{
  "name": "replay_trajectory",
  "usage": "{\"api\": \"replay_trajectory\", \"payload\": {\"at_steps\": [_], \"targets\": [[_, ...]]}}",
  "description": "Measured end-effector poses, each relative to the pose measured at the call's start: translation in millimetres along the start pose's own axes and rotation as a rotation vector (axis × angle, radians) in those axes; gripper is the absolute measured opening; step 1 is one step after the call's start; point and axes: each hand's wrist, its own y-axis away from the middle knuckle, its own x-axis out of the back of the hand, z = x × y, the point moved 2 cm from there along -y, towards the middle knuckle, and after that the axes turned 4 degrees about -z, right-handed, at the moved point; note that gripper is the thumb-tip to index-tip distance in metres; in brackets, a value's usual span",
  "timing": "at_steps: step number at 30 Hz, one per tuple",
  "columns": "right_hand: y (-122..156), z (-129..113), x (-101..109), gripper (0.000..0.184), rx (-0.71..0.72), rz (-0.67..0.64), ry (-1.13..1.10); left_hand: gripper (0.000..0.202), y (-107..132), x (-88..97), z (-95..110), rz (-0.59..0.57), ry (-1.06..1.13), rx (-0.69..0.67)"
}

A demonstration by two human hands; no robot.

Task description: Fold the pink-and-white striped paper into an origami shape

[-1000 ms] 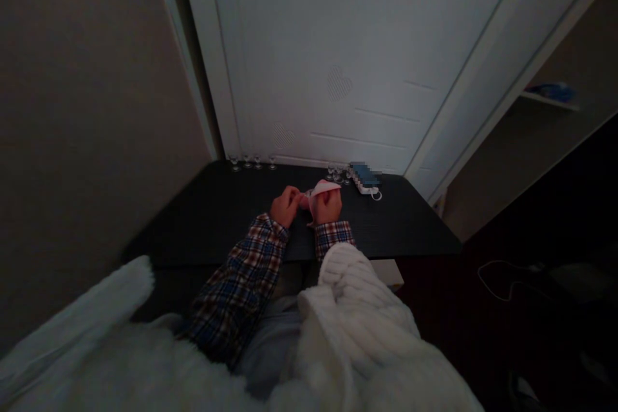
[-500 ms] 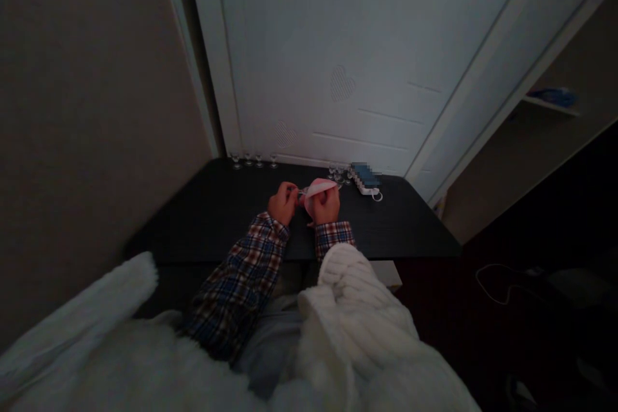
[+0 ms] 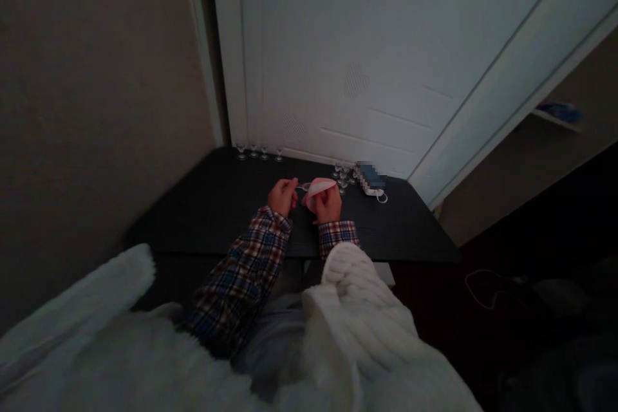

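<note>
Over the black table, my left hand pinches one end of a small clear stemmed glass. My right hand is closed around a pink cloth, which covers the other end of the glass. How far the glass reaches into the cloth is hidden. Beyond my right hand stands a cluster of small stemmed glasses. Several more such glasses stand spaced in a row at the back left.
A white device with a blurred blue face and a ring-shaped loop lies at the back right. Behind the table rises a white panel; a wall borders the left. A white cable trails at the lower right.
My left hand has turned slightly and the glass shows more plainly between my hands. The pink cloth stays in my right hand. The camera view has shifted a little.
</note>
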Motion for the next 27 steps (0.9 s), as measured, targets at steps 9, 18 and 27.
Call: {"api": "replay_trajectory", "payload": {"at_steps": [9, 18, 27], "targets": [[4.0, -5.0, -4.4, 0.025, -0.045, 0.026, -0.032, 0.035, 16.6, 1.8, 7.1, 0.042, 0.109, 0.050], [13.1, -5.0, -2.4, 0.030, -0.200, 0.071, -0.026, 0.031, 16.6, -10.1, 8.8, -0.020, 0.295, 0.201], [11.4, 1.7, -1.4, 0.027, -0.289, 0.124, 0.016, 0.037, 25.5, -18.2, -11.6, -0.118, 0.371, 0.455]]}}
